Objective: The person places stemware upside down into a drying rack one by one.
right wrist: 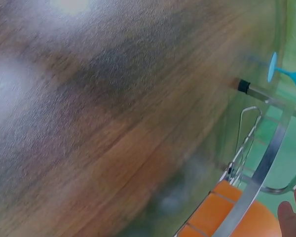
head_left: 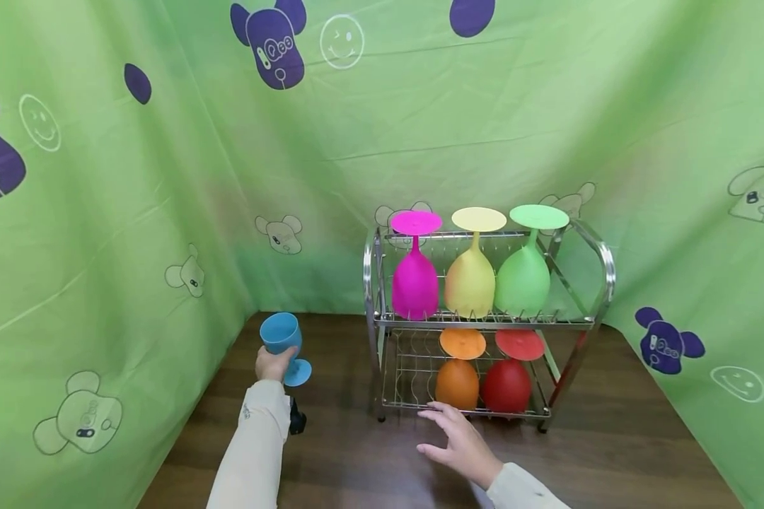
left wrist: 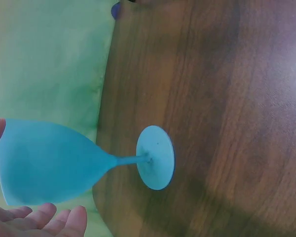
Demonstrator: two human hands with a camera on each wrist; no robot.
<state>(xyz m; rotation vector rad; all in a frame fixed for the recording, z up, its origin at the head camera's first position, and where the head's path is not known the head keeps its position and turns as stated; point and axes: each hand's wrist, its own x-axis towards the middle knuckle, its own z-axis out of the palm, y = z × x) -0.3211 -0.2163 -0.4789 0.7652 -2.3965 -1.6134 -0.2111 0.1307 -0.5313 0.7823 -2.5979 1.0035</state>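
My left hand [head_left: 272, 364] grips a light blue plastic wine glass [head_left: 282, 331] by its bowl, at the left of the table. The glass is upright with a slight tilt, its mouth up and its round foot below. In the left wrist view the thumb and fingers lie on opposite sides of the bowl [left wrist: 52, 163]. My right hand [head_left: 463, 447] holds nothing, its fingers spread in front of the lower shelf of a metal rack [head_left: 484, 324]. Nearest to it on that shelf are an upside-down orange glass [head_left: 456, 384] and a red glass [head_left: 508, 385].
On the rack's top shelf stand a magenta glass [head_left: 415, 286], a yellow glass [head_left: 470, 286] and a green glass [head_left: 523, 283], all upside down. The brown wooden table [head_left: 337, 424] meets a green printed curtain [head_left: 331, 177] behind and at both sides.
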